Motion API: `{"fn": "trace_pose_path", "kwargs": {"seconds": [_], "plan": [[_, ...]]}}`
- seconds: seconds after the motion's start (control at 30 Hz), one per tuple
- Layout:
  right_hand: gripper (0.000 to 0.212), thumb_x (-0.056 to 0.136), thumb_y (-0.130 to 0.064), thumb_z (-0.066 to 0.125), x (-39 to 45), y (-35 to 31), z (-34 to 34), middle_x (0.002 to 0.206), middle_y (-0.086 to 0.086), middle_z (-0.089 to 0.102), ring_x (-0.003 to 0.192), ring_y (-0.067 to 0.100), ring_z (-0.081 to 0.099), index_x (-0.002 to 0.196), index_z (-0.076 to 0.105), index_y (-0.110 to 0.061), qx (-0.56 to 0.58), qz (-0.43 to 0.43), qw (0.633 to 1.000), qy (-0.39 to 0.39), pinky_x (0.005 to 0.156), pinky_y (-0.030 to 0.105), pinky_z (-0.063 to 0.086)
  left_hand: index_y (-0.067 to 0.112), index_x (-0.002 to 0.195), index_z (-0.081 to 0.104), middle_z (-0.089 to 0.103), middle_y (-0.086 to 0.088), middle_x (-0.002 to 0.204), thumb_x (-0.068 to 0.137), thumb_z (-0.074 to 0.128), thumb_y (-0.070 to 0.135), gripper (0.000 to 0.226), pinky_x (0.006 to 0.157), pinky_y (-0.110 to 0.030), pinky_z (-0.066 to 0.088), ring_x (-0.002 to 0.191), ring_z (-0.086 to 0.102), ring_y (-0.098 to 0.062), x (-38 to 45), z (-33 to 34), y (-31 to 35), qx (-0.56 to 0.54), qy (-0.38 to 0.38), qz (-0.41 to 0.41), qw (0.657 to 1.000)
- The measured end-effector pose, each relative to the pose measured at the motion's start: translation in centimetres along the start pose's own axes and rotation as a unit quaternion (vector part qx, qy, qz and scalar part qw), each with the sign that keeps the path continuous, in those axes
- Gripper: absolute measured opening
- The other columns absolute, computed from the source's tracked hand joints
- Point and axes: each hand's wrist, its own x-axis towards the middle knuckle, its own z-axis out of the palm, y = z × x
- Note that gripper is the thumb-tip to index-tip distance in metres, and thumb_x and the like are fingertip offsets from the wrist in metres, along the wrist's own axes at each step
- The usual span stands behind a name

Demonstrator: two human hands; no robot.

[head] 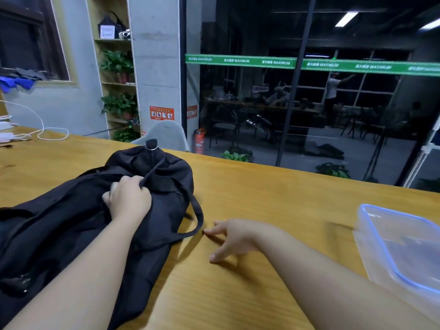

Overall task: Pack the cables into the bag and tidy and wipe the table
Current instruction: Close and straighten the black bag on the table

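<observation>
A large black fabric bag (71, 217) lies across the left half of the wooden table (262, 198). My left hand (129, 198) sits on top of the bag with its fingers curled round the black drawstring (152, 171) near the bag's gathered mouth. My right hand (234, 238) hovers low over the table just right of the bag's looped strap (197, 217), fingers spread and straight, holding nothing. A white cable (42, 129) with white chargers lies at the table's far left corner.
A clear plastic container with a blue rim (400, 244) stands at the right edge of the table. A grey chair back (166, 135) shows behind the table's far edge. Glass walls and shelves with plants stand beyond.
</observation>
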Motion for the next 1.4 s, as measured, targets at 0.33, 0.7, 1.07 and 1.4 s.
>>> {"fn": "trace_pose_path", "kwargs": {"seconds": [0.33,0.7,1.07,1.4], "plan": [[0.094,0.08,-0.048,0.069,-0.2,0.5,1.4,0.158,-0.006,0.019,0.142,0.023,0.026,0.151,0.01,-0.033,0.062,0.0,0.997,0.054,0.113,0.04,0.028,0.016,0.08,0.062,0.056,-0.002,0.092,0.087,0.039,0.012,0.024,0.086,-0.04,0.033,0.098,0.046,-0.031,-2.8,-0.9,0.2,-0.007,-0.032,0.1,0.994],[0.092,0.084,-0.01,0.055,-4.1,-2.1,1.4,0.158,-0.006,0.018,0.145,0.019,0.018,0.15,-0.004,-0.035,0.171,-0.127,0.934,0.288,0.118,0.041,0.019,0.039,0.057,0.049,0.056,0.018,0.074,0.074,0.04,-0.004,0.047,0.067,-0.022,0.037,0.075,0.048,-0.005,-8.2,-3.9,-1.5,-0.215,-0.113,0.264,0.933],[0.044,0.085,-0.015,0.062,-5.6,-4.7,0.4,0.129,0.004,0.049,0.12,0.026,0.042,0.127,0.05,-0.024,-0.154,-0.112,0.954,0.23,0.088,0.038,0.041,0.053,0.072,0.049,0.05,0.022,0.081,0.081,0.044,0.012,0.041,0.072,-0.014,0.035,0.079,0.048,-0.003,-12.1,-6.6,-1.1,-0.212,-0.18,0.376,0.884],[0.015,0.085,-0.004,0.04,-6.3,-3.4,-3.5,0.097,0.008,0.058,0.081,0.029,0.049,0.091,0.042,-0.017,0.0,-0.036,0.921,0.388,0.062,0.033,0.037,0.027,0.146,0.015,0.018,0.009,0.15,0.097,0.039,0.038,0.055,0.114,-0.048,0.015,0.139,0.016,-0.015,-11.3,-9.7,0.0,0.114,-0.18,0.212,0.954]]}}
